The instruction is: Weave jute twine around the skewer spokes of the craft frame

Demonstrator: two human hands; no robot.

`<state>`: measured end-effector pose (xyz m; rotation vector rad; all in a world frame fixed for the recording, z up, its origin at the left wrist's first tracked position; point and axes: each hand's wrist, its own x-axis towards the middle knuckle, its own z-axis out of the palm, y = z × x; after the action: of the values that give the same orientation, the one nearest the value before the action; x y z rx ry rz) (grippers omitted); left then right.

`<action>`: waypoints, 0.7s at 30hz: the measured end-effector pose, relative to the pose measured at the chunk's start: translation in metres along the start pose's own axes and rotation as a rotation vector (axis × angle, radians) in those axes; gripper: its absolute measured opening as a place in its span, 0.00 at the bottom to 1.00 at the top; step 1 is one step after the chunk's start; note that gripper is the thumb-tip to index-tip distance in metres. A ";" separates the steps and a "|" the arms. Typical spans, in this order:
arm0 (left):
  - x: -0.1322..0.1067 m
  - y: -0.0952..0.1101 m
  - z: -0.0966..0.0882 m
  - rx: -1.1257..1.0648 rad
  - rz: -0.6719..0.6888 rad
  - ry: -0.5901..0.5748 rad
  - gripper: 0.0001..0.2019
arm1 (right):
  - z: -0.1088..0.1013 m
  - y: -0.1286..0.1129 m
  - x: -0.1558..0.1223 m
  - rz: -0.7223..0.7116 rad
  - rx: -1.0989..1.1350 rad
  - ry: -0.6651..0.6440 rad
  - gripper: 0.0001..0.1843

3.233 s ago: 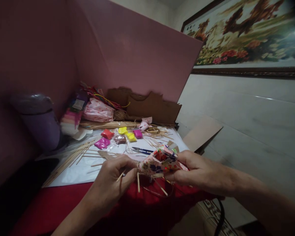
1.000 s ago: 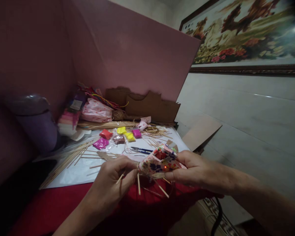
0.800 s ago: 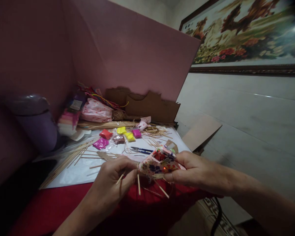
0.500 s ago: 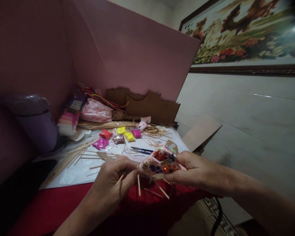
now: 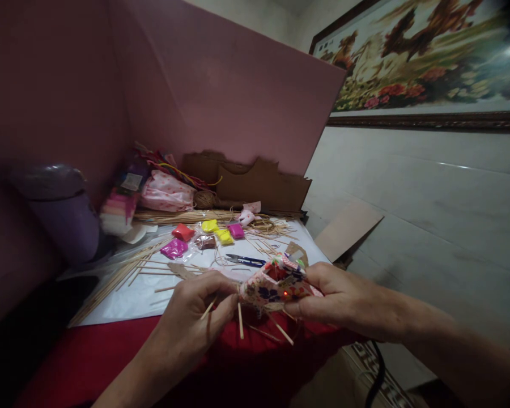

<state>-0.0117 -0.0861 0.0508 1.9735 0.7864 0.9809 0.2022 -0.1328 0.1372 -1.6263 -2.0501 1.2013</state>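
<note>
My right hand (image 5: 344, 297) grips a small flower-patterned paper craft piece (image 5: 274, 288) by its right end, above the red cloth (image 5: 89, 357). Thin wooden sticks (image 5: 239, 319) poke out below the piece. My left hand (image 5: 198, 314) is closed in a pinch at the piece's left end, with a short stick between thumb and fingers. Both hands hover at the near edge of the white sheet (image 5: 144, 292).
On the white sheet lie small scissors (image 5: 245, 260), coloured clay packets (image 5: 206, 233), loose bamboo sticks (image 5: 123, 272) and a straw bundle (image 5: 187, 215). A purple flask (image 5: 63, 212) stands left. Cardboard pieces (image 5: 255, 184) lean on the pink board behind.
Almost nothing differs: both hands keep hold of the paper piece, which tilts and shifts very slightly between frames.
</note>
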 end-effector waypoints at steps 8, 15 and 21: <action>0.001 -0.001 0.000 -0.014 0.005 0.008 0.07 | 0.000 -0.001 0.000 0.015 -0.006 0.004 0.19; 0.000 -0.001 0.000 0.019 0.003 0.010 0.08 | 0.001 0.005 -0.001 0.022 0.015 0.005 0.19; -0.001 -0.002 0.001 0.012 0.013 0.013 0.07 | 0.000 0.008 -0.001 -0.029 0.052 0.025 0.17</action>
<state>-0.0121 -0.0862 0.0487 1.9860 0.7898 0.9999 0.2084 -0.1332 0.1316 -1.5746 -2.0038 1.2079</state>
